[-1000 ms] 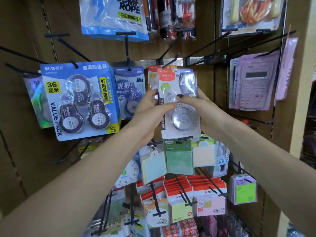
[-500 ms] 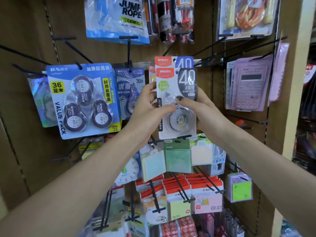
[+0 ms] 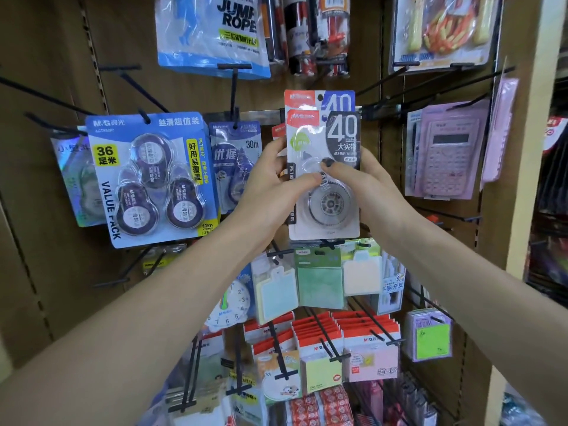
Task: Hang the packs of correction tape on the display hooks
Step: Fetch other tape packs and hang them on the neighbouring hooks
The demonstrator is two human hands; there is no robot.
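Both hands hold a small stack of correction tape packs [image 3: 325, 179] up against the wooden display wall. The front pack is a clear blister with a red label and a big "40"; a second pack of the same kind [image 3: 319, 99] sticks up behind it. My left hand [image 3: 273, 192] grips the packs' left edge, thumb across the front. My right hand [image 3: 365, 186] grips the right edge, thumb pressed on the blister. A blue three-roll value pack [image 3: 150, 176] and a 30 m tape pack [image 3: 235, 161] hang on hooks to the left. The hook behind the held packs is hidden.
Bare black hooks [image 3: 408, 87] jut out at upper right and far left. Pink calculators [image 3: 448, 152] hang to the right, a jump rope pack [image 3: 215, 32] above, sticky-note packs [image 3: 319, 278] on hooks just below. A pale wall post [image 3: 531, 149] bounds the right side.
Both hands have lifted the packs upward along the wall. The rear pack now shows higher above the front one.
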